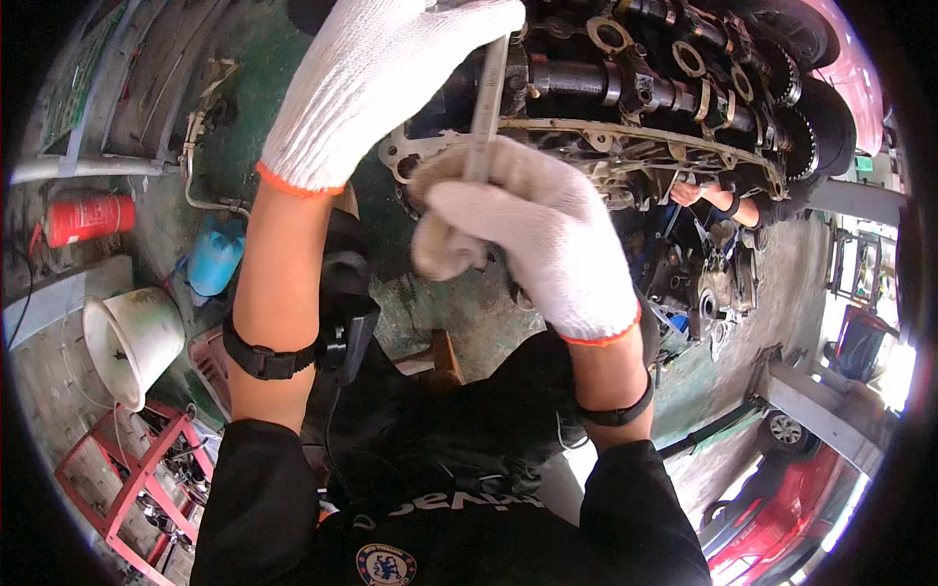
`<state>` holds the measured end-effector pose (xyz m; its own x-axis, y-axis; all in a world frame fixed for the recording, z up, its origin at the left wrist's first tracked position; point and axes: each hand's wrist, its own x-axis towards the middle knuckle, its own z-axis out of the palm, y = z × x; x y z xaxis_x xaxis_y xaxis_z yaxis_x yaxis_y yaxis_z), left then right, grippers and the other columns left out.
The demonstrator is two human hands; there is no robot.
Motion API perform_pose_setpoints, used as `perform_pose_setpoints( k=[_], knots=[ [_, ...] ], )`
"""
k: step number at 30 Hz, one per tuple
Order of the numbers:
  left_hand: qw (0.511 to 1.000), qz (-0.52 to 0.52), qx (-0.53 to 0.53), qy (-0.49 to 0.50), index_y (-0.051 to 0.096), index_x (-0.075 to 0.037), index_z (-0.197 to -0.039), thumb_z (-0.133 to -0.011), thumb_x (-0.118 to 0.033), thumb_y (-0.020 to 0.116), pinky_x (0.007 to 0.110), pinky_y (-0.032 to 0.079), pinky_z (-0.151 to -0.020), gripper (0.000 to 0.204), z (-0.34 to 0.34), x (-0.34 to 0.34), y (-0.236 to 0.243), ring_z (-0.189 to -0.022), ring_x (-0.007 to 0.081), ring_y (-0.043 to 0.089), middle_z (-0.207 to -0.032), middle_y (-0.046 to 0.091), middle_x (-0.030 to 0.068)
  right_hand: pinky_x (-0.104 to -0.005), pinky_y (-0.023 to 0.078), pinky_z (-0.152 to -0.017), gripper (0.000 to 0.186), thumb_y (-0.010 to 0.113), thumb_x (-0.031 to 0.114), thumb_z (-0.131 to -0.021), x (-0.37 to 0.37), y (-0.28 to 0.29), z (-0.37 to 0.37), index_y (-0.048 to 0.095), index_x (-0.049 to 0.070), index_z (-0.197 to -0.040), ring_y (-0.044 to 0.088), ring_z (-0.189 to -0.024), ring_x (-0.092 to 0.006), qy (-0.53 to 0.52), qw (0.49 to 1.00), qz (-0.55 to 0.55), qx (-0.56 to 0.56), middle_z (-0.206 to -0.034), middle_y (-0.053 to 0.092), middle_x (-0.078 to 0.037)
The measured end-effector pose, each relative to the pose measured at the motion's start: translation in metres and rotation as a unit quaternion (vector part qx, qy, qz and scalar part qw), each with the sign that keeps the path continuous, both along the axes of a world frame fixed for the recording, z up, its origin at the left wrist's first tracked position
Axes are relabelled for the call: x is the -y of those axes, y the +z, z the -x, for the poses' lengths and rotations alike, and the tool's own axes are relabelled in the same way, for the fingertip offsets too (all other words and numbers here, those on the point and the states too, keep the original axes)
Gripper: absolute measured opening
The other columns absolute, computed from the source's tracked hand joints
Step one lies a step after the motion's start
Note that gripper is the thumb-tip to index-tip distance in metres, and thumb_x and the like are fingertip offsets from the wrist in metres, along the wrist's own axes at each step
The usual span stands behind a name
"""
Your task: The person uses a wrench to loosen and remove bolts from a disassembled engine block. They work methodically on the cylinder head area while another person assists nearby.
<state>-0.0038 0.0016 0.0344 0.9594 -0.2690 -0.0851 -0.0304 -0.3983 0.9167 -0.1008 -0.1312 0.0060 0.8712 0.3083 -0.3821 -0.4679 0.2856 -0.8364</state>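
Both my hands wear white knit gloves with orange cuffs. My right hand (528, 220) is closed around the lower part of a flat metal measuring bar (488, 98), which has fine marks along it like a ruler or caliper beam. Upright in the picture, the bar runs up to my left hand (376, 73), whose thumb lies across its upper end. The left hand's other fingers are mostly cut off by the top edge. Just beyond my hands lies an opened engine cylinder head (635, 93) with dark camshafts and gears. The right fingers are slightly blurred.
Another person's hand (689, 190) works at the engine's right side, above greasy engine parts (708, 293). On the left are a red fire extinguisher (90, 219), a blue jug (215, 256), a white bucket (147, 337) and a red metal frame (122, 459). A red car (791, 518) stands lower right.
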Motion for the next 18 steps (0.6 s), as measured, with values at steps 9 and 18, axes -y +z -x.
perform_pose_setpoints(
  k=[9, 18],
  knots=[
    [0.997, -0.026, 0.073, -0.024, 0.074, 0.005, -0.098, -0.093, -0.023, 0.070, 0.029, 0.049, -0.071, 0.029, 0.009, 0.000, 0.003, -0.075, 0.0122, 0.061, -0.081, 0.072, 0.0118, -0.0225, 0.035, -0.043, 0.028, 0.057, 0.009, -0.090, 0.033, 0.013, 0.007, 0.066, -0.013, -0.105, 0.045, -0.041, -0.0108, -0.114, 0.978, 0.176, 0.019, -0.055, 0.056, -0.006],
    [0.996, -0.057, 0.074, -0.013, 0.074, 0.004, -0.098, -0.092, -0.024, 0.070, 0.030, 0.047, -0.068, 0.029, 0.009, 0.005, 0.002, -0.069, 0.0126, 0.058, -0.075, 0.069, 0.0105, -0.0236, 0.045, -0.049, 0.025, 0.056, 0.010, -0.096, 0.038, 0.002, 0.007, 0.065, -0.012, -0.105, 0.058, -0.050, -0.0139, -0.092, 0.985, 0.146, 0.014, -0.063, 0.064, -0.008]
  ],
)
